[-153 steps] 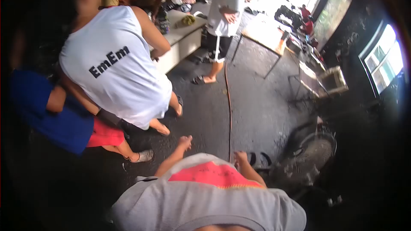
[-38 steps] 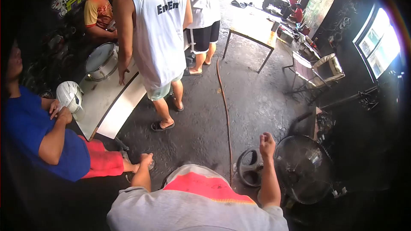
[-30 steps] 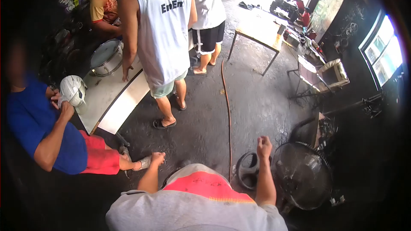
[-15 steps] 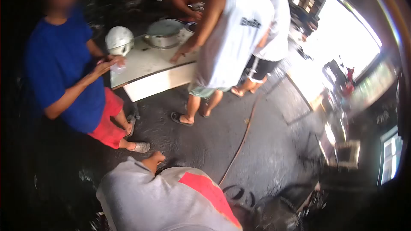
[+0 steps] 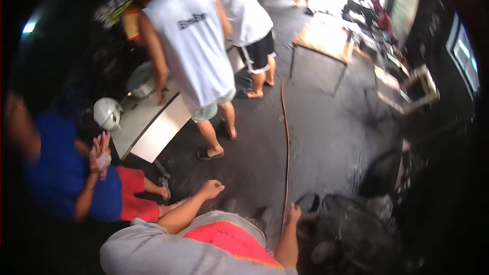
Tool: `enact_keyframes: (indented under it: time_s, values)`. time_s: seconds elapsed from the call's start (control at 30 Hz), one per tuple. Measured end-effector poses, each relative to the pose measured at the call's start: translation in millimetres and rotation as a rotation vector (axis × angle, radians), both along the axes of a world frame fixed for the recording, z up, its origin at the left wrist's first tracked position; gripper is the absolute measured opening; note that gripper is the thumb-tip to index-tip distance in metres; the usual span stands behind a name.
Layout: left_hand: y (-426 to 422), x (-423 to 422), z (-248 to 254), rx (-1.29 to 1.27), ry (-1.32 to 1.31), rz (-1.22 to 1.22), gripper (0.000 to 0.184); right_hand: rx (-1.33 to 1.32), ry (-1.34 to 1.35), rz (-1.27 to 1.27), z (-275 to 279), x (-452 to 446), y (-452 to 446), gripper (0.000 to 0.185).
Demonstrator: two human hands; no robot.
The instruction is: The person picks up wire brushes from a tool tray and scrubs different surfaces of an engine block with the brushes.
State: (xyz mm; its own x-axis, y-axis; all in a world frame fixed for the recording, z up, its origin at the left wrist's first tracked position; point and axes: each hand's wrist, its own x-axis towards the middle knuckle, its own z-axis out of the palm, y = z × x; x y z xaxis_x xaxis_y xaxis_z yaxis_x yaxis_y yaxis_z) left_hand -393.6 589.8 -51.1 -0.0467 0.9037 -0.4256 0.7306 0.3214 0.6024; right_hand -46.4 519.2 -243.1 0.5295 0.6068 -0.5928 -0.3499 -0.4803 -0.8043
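Head view: both hands in sight, right hand (image 5: 293, 213) visible again after being hidden half a second ago. Left hand (image 5: 211, 189) held out above the floor (image 5: 244, 147), near a co-worker's foot (image 5: 165, 188). Right just beside the hose (image 5: 287, 142), contact unclear; hose along the floor, apart from the table's (image 5: 136, 118) near edge. Helmet (image 5: 107, 113) at table's near-left corner. Nothing visibly held, so both apparently free; cannot tell whether fingers apart or together.

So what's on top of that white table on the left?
A white helmet and a round drum-like object. The person in the white sleeveless shirt covers part of the table beyond these, so anything there can't be seen.
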Motion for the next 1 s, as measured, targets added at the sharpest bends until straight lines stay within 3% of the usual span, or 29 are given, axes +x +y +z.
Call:
enact_keyframes:
  time_s: [0.07,0.1,0.17,0.2,0.27,0.3,0.37,0.4,0.43,0.5,0.67,0.8,0.87,0.9,0.93,0.97,1.0]
  values:
    - [-25,-29,1,-0.077,0.208,-0.066,0.033,-0.021,-0.125,0.051,-50,-3,-11,0.02]
    - [-36,-47,2,-0.12,0.304,-0.097,0.033,-0.042,-0.102,0.016,-45,-10,-24,0.02]
    - [-56,-106,-25,-0.301,0.363,0.071,0.037,0.021,0.131,-0.092,-6,-18,-51,0.018]
    - [-52,-63,29,-0.317,0.264,0.215,0.042,0.009,0.135,-0.109,9,-22,-51,0.018]
    - [-44,-43,34,-0.202,-0.142,0.409,0.042,0.395,0.287,-0.33,38,-24,-49,0.022]
    - [-40,-24,37,-0.172,-0.198,0.355,0.04,0.381,0.282,-0.33,63,-19,-44,0.022]
    - [-21,14,39,-0.092,-0.251,0.152,0.039,0.377,0.189,-0.649,108,-9,-24,0.019]
    - [-15,30,38,-0.05,-0.249,0.004,0.038,0.367,0.188,-0.647,109,-9,-19,0.019]
    - [-9,49,47,-0.053,-0.249,0.002,0.038,0.326,0.199,-0.673,105,-8,-11,0.021]
    - [-5,86,71,-0.006,-0.082,-0.283,0.037,0.301,0.168,-0.654,95,-6,-5,0.023]
    - [-10,84,65,-0.043,-0.035,-0.273,0.04,0.262,0.149,-0.655,54,-21,-31,0.023]
    - [-27,25,27,-0.206,0.182,-0.129,0.044,-0.306,0.058,-0.135,-16,-40,-106,0.037]
    - [-38,3,24,-0.232,0.243,-0.1,0.046,-0.667,-0.227,0.347,-49,-48,-157,0.045]
    - [-45,-14,15,-0.215,0.241,-0.058,0.046,-0.744,-0.178,0.193,-97,-70,-188,0.045]
    - [-52,-27,5,-0.192,0.236,-0.007,0.046,-0.811,-0.019,0.587,-142,-58,-217,0.041]
    - [-56,-31,7,-0.201,0.184,0.06,0.046,-0.786,0.101,0.264,-27,-38,-198,0.038]
    - [-65,-34,10,-0.214,0.128,0.137,0.045,-0.843,0.065,0.325,-2,-31,-190,0.034]
